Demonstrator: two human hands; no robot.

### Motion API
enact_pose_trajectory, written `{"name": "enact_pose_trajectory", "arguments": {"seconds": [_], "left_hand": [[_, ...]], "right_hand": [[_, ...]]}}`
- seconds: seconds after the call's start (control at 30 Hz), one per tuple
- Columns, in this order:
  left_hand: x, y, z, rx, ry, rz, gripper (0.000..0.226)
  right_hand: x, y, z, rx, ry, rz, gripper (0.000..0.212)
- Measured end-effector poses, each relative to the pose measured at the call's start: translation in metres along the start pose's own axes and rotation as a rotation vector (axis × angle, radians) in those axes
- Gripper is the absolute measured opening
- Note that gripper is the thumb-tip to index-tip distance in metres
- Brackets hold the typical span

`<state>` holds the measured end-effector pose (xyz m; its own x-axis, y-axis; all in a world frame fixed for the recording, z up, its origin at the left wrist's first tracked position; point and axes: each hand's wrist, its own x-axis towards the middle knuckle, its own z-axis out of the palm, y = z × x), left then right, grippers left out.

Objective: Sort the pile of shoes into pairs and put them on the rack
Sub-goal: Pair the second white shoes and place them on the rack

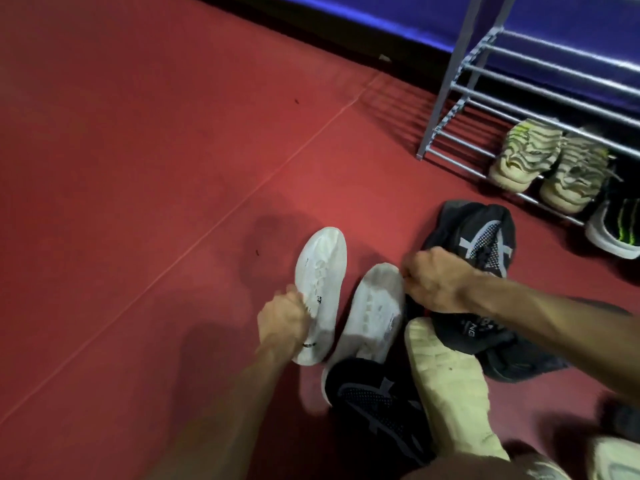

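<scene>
Step in hand, at a guess: pairing the two white shoes, both sole-up on the red floor (138, 168), side by side, just left of the dark pile

Left hand (284, 320) clamped on the near edge of the left white shoe (322, 282), fingers curled over its side. Right hand (433, 278) closed at the toe edge of the right white shoe (377, 306); can't tell whether pinching that shoe or the black shoe (485, 320) right under the hand

To do well:
- confirm right-hand grip is on the white one only, not snagging black fabric or laces
- lift both together, flip soles down, toes same way
- check matching sole pattern before committing

Rack (460, 109) well apart, upper right; bottom rails already carry a beige striped pair (550, 161) and, beside it, a black-and-green shoe (620, 230). Free rails to the left of the beige pair look like the easy slot

Risk: dragging across the pile shifts the pale-soled shoe (446, 372) and the black mesh shoe (374, 403) lying against the right white one, so lift clear first
</scene>
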<state>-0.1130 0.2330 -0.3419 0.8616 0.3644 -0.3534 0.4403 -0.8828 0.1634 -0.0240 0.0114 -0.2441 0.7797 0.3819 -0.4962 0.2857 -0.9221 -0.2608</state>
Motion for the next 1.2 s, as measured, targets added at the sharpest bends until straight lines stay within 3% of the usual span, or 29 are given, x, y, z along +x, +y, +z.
{"name": "enact_pose_trajectory", "arguments": {"seconds": [0.13, 0.27, 0.4, 0.57, 0.67, 0.83, 1.03, 1.2], "left_hand": [[-0.002, -0.007, 0.002, 0.05, -0.153, 0.014, 0.035], [-0.008, -0.009, 0.005, -0.134, -0.245, -0.133, 0.038], [-0.005, -0.011, 0.005, -0.19, -0.273, -0.253, 0.045], [-0.007, -0.004, -0.004, -0.16, -0.179, -0.114, 0.043], [-0.007, 0.005, -0.017, -0.15, -0.089, 0.029, 0.042], [0.008, 0.036, -0.057, -0.064, 0.12, 0.209, 0.044], [0.042, 0.092, -0.138, -0.255, 0.288, 0.311, 0.044], [0.046, 0.153, -0.164, -0.392, 0.232, 0.385, 0.042]], "right_hand": [[0.019, -0.037, 0.043, -0.045, -0.065, 0.036, 0.037], [0.016, -0.049, 0.091, -0.034, -0.159, 0.118, 0.041], [0.016, -0.053, 0.112, 0.057, -0.062, 0.26, 0.038], [0.025, -0.046, 0.108, 0.284, -0.088, 0.286, 0.033], [0.026, -0.05, 0.101, 0.362, -0.002, 0.216, 0.031], [0.024, -0.055, 0.062, 0.557, 0.217, 0.121, 0.036], [0.017, -0.019, -0.045, 0.571, 0.529, 0.072, 0.033], [-0.011, 0.02, -0.13, 0.362, 0.487, 0.091, 0.039]]}}
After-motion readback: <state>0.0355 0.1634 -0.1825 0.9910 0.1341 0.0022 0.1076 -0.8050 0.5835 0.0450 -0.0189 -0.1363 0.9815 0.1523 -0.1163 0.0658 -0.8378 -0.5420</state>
